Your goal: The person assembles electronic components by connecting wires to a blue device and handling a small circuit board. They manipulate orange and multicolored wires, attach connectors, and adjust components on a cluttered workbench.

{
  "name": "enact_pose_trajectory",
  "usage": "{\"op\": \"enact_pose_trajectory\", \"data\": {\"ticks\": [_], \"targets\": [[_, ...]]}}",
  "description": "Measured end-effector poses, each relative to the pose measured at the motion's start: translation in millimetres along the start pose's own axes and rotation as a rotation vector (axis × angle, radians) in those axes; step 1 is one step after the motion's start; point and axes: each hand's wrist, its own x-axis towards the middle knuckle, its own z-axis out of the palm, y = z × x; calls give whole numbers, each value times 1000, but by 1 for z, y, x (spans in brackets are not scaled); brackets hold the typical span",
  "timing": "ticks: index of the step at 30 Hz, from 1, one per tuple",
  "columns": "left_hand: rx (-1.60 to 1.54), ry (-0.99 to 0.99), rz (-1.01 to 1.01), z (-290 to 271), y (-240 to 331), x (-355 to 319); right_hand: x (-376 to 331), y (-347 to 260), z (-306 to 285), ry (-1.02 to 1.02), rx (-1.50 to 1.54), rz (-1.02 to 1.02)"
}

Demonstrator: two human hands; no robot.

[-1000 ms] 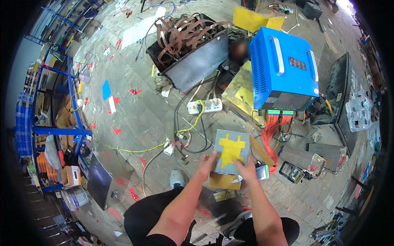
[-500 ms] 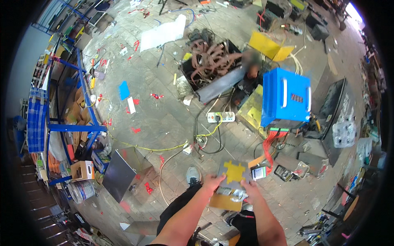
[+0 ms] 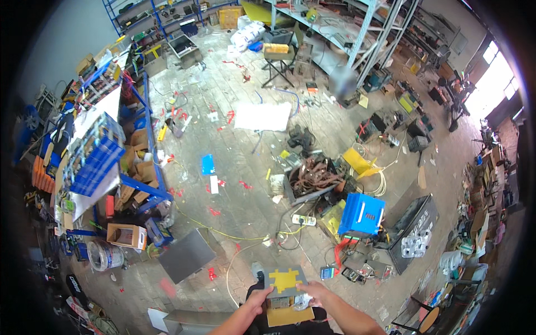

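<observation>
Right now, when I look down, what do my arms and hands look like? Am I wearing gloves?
No gloves: your left hand and right hand are bare. Your left forearm and right forearm show no sleeves or watch. Any rings would be too small to tell.

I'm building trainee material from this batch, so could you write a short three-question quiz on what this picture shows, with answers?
1. Multiple choice: what do the left hand and right hand hold between them?
A) a coil of rope
B) a gray panel with a yellow patch
C) a screwdriver

2. True or false: the blue case stands to the left of the white power strip in the picture.

3. Open: what colour is the wire bundle beside the blue case?

Key:
1. B
2. False; the blue case is to the right of the white power strip.
3. Red-orange
</observation>
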Motion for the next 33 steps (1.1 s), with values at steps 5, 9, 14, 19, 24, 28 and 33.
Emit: {"op": "enact_pose_trajectory", "data": {"ticks": [5, 9, 14, 19, 24, 28, 33], "targets": [[-83, -55, 110, -9, 125, -31, -39, -127, 72, 33, -88, -119], [-26, -55, 299, 3, 249, -63, -58, -236, 117, -62, -66, -274], [-78, -42, 474, 21, 392, -91, -57, -379, 166, -31, -140, -406], [78, 12, 472, 41, 548, -95, -1, -520, 196, -59, -134, -420], [-150, -24, 444, 30, 663, -75, -14, -661, 251, -103, -187, -357], [-149, 13, 413, 56, 768, -85, -2, -764, 274, -47, -225, -331], [-169, -114, 448, 77, 914, -63, 0, -906, 303, -40, -106, -420]]}}
